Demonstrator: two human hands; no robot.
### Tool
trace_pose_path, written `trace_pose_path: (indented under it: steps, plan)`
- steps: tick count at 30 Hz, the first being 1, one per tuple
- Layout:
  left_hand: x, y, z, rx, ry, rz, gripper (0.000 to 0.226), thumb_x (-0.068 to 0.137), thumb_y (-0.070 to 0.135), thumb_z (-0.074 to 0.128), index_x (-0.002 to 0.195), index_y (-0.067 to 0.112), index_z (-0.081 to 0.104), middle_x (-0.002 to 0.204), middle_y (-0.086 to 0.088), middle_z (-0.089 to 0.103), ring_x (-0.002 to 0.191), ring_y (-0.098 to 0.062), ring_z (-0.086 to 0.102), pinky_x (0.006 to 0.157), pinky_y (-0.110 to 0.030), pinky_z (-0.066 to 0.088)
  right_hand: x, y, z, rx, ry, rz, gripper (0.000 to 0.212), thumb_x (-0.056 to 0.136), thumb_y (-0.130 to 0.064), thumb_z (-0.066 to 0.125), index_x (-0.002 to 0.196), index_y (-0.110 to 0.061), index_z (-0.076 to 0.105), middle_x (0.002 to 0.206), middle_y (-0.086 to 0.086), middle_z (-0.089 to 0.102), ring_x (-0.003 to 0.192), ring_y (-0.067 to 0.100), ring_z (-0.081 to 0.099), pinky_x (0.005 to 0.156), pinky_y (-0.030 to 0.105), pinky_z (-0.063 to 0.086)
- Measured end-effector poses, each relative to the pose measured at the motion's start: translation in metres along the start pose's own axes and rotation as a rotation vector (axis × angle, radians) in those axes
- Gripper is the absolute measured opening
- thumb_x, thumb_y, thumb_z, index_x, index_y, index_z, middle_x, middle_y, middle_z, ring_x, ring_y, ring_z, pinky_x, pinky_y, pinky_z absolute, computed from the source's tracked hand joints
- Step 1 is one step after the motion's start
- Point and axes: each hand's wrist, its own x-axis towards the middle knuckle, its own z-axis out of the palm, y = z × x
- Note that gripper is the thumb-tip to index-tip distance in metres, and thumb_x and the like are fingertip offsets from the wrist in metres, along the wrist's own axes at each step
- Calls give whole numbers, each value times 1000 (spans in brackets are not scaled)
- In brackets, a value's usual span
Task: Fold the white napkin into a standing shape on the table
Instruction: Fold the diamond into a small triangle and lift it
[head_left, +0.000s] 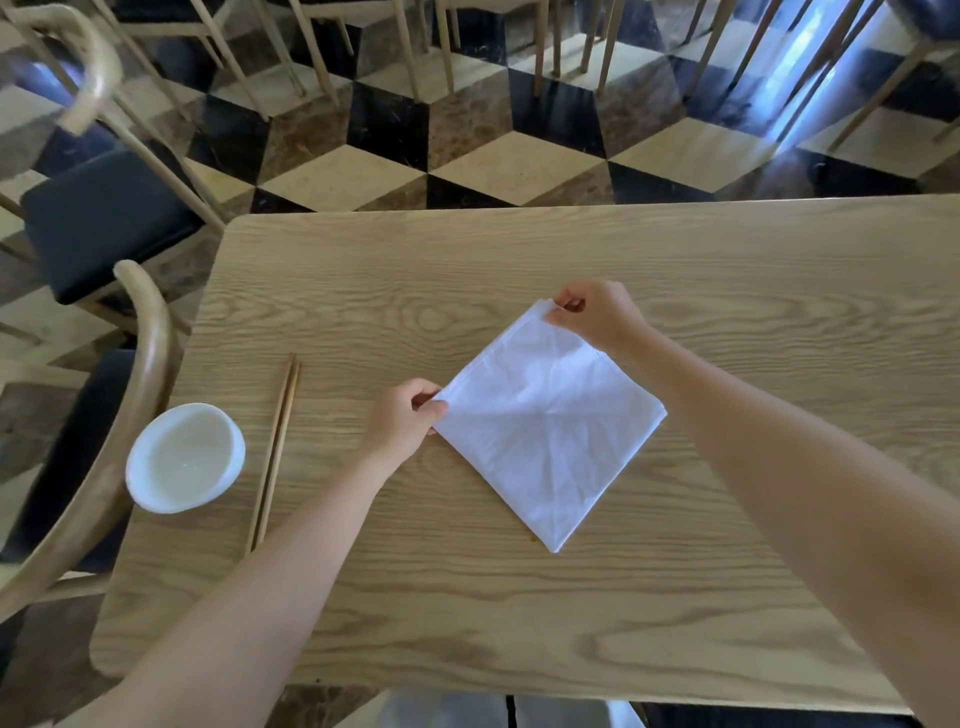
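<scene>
1. White napkin — creased cloth square, turned like a diamond, flat on the wood-grain table.
2. Left hand pinches its left corner.
3. Right hand pinches its far corner.

Both my bare forearms reach forward. My left hand pinches thumb against fingers, knuckles up. My right hand, farther out, pinches too, its fingertips seemingly curled under.
</scene>
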Motion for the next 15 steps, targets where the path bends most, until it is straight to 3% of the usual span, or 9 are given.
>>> trace_pose_path:
  steps: [4,8,11,13,15]
  plan:
    - [-3,-4,1,176,31,69,9,85,11,60,92,12,65,83,3,63,75,-12,56,61,-17,39,-18,-1,12,-96,146,-225,8,80,-15,68,78,-7,65,73,-3,57,68,13,47,61,27,35]
    - [-12,-2,-1,217,161,160,18,81,6,62,97,14,65,98,1,59,84,-13,54,73,-22,39,-67,1,21,-119,162,-439,4,78,-6,60,78,-9,63,74,-6,53,67,3,37,61,16,29]
    - [-35,10,7,125,231,193,17,81,5,62,95,14,66,92,1,60,75,-10,55,70,-16,44,-108,17,32,-183,107,-585,17,82,-14,50,79,-7,65,76,4,62,75,12,45,70,18,36]
    - [-60,15,21,8,189,115,11,83,10,62,91,17,66,83,3,65,68,-8,59,66,-10,44,-131,30,38,-249,71,-655,19,86,-14,48,82,-7,66,77,5,63,75,17,47,69,24,41]
    - [-90,13,42,-188,79,-46,6,85,12,63,88,18,62,78,-1,66,61,-15,63,67,-26,53,-151,42,45,-318,50,-715,18,87,-11,48,83,-8,65,75,5,62,67,22,49,62,30,44]
